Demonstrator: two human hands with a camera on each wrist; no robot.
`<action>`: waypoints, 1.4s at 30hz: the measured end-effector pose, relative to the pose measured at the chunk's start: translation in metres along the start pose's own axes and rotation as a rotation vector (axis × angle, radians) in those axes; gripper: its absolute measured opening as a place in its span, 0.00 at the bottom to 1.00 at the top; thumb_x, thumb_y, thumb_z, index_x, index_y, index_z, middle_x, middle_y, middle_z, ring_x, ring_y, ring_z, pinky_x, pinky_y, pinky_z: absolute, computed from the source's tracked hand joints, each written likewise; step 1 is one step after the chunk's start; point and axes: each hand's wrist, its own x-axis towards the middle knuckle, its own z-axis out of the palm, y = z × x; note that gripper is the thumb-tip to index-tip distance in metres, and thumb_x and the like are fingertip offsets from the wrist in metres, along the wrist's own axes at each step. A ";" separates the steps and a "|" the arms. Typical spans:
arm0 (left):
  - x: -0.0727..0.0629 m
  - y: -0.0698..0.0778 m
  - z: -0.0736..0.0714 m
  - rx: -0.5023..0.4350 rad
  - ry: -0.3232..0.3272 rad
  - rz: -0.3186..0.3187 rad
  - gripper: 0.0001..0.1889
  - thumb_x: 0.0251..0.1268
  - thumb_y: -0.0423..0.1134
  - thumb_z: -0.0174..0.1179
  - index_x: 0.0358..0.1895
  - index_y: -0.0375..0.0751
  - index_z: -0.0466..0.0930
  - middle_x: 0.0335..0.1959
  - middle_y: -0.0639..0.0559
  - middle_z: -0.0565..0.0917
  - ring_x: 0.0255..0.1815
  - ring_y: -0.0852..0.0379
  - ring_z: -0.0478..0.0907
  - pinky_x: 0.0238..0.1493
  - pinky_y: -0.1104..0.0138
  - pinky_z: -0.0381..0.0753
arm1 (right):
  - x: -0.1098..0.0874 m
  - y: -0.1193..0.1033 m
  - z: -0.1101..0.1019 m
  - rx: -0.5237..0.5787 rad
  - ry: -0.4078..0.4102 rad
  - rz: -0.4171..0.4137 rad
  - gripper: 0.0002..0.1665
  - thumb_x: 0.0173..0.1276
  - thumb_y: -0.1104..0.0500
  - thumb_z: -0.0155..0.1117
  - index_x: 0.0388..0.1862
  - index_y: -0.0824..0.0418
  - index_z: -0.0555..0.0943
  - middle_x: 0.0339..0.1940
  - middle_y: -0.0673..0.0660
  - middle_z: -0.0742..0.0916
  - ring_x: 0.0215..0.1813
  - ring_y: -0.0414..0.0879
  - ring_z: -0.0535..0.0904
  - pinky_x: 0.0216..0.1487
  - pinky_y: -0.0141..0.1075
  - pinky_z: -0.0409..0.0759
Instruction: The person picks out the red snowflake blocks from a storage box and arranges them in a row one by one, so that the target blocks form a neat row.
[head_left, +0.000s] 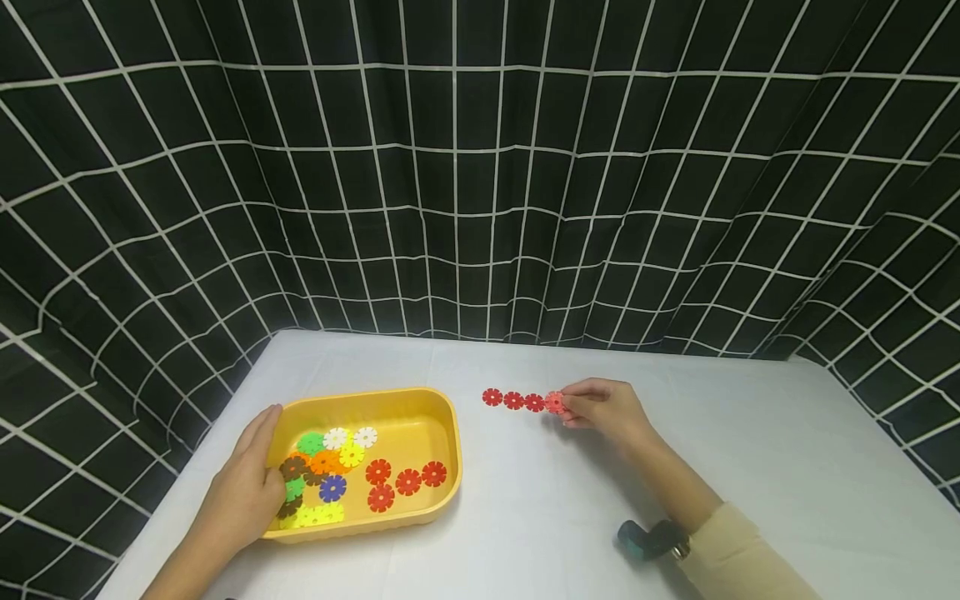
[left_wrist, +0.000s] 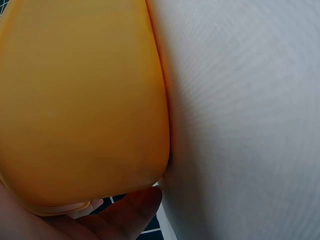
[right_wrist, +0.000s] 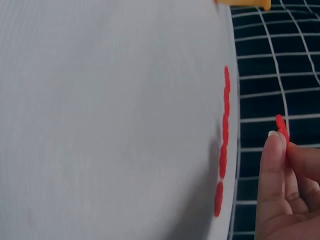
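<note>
My left hand (head_left: 240, 487) grips the left end of a yellow tray (head_left: 405, 400), and in the left wrist view its fingers (left_wrist: 135, 210) come round the tray's outer wall (left_wrist: 85, 100). Between thumb and fingertips my right hand (head_left: 603, 408) pinches a red notched plastic disc (right_wrist: 282, 127), seen edge-on in the right wrist view. It is raised over the right end of a straight row of red discs (head_left: 513, 400) lying on the white table. The fingers cover part of the pinched disc in the head view.
Inside the tray lie several red discs (head_left: 408, 482) at the right and a mixed pile of green, white, orange, brown and yellow discs at the left, with a blue disc (head_left: 332, 488). A black curtain (head_left: 480, 183) with a white grid stands behind the table (head_left: 525, 533).
</note>
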 end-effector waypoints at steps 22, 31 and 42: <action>0.000 -0.001 0.000 0.000 0.002 0.007 0.42 0.58 0.23 0.47 0.79 0.28 0.44 0.78 0.31 0.50 0.74 0.26 0.52 0.67 0.32 0.57 | 0.008 0.015 -0.057 -0.151 0.058 0.006 0.21 0.70 0.65 0.64 0.55 0.80 0.77 0.42 0.64 0.88 0.35 0.48 0.88 0.40 0.35 0.88; -0.001 -0.001 0.001 0.000 0.011 0.011 0.42 0.58 0.23 0.47 0.78 0.28 0.45 0.78 0.30 0.51 0.74 0.25 0.53 0.67 0.32 0.58 | 0.010 0.017 -0.060 -0.262 0.086 0.030 0.18 0.69 0.65 0.66 0.51 0.78 0.80 0.38 0.63 0.88 0.34 0.48 0.87 0.39 0.34 0.88; -0.001 0.000 0.000 -0.003 0.009 0.009 0.42 0.57 0.23 0.47 0.79 0.28 0.45 0.78 0.30 0.51 0.74 0.25 0.53 0.67 0.32 0.58 | 0.014 0.022 -0.058 -0.328 0.066 0.080 0.16 0.68 0.67 0.65 0.49 0.78 0.80 0.35 0.62 0.87 0.33 0.48 0.86 0.37 0.35 0.88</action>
